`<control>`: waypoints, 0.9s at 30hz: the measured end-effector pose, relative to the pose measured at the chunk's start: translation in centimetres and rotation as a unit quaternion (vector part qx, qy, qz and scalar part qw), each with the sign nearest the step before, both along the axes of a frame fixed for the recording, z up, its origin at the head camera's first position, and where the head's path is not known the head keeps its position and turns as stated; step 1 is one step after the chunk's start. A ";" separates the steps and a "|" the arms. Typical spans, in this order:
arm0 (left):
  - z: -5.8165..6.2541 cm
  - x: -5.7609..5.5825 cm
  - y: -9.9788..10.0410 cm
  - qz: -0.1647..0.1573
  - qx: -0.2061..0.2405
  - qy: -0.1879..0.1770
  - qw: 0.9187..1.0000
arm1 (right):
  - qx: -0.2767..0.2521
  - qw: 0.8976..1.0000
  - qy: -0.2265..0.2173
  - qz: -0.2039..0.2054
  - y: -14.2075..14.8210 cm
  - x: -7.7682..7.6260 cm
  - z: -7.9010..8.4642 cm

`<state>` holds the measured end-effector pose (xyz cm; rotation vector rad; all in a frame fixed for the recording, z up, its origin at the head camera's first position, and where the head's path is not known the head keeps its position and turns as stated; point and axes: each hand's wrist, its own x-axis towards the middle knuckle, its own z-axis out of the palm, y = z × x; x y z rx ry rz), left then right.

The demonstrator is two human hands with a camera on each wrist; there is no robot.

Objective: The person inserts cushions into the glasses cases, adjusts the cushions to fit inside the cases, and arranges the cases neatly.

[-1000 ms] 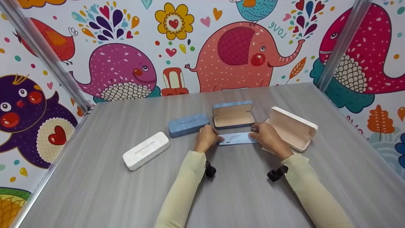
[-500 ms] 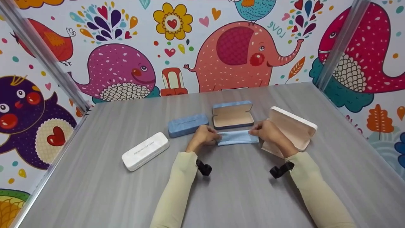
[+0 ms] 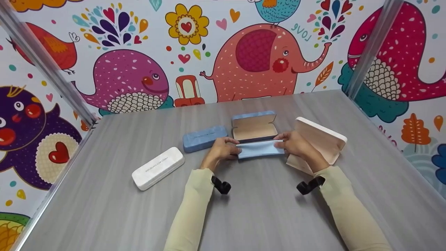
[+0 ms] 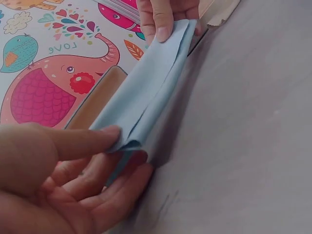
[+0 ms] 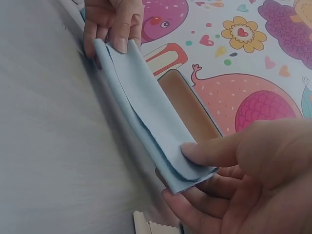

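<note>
Head view: a closed white case lay leftmost on the counter, then a closed blue case. The left hand had its grip clamped on one end of a folded light-blue cloth, held just before an open blue case. The right hand pinched the other end, beside an open white case.

The person's left hand and right hand grip opposite ends of a folded light-blue cloth, on the near side of an open blue case.
</note>
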<state>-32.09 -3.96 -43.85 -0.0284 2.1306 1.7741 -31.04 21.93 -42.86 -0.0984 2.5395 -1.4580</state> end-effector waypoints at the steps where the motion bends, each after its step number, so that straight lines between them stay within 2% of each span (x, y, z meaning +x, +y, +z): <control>1: 0.0 0.0 0.0 -0.001 0.004 -0.002 1.000 | -0.001 1.000 -0.003 -0.001 0.0 -0.1 0.0; 4: 0.0 -0.1 -0.2 -0.002 0.023 -0.009 1.000 | -0.003 1.000 -0.009 -0.015 -0.1 -0.2 0.0; 8: 0.2 -0.3 -0.2 0.008 0.049 -0.016 0.999 | -0.017 0.998 -0.027 -0.060 -0.3 -0.5 0.1; 14: 0.8 -0.6 0.1 0.053 0.056 -0.025 0.997 | -0.056 0.991 -0.025 -0.120 -0.6 -0.9 0.1; 18: 1.2 -0.8 0.6 0.090 0.035 -0.031 0.995 | -0.073 0.989 -0.001 -0.128 -0.7 -1.1 0.0; 22: 1.7 -1.1 1.2 0.114 -0.011 -0.041 0.993 | -0.072 0.989 0.009 -0.128 -0.7 -1.4 -0.2; 27: 2.3 -2.0 1.6 0.155 -0.060 -0.039 0.985 | -0.069 0.986 0.017 -0.153 -0.9 -2.2 0.0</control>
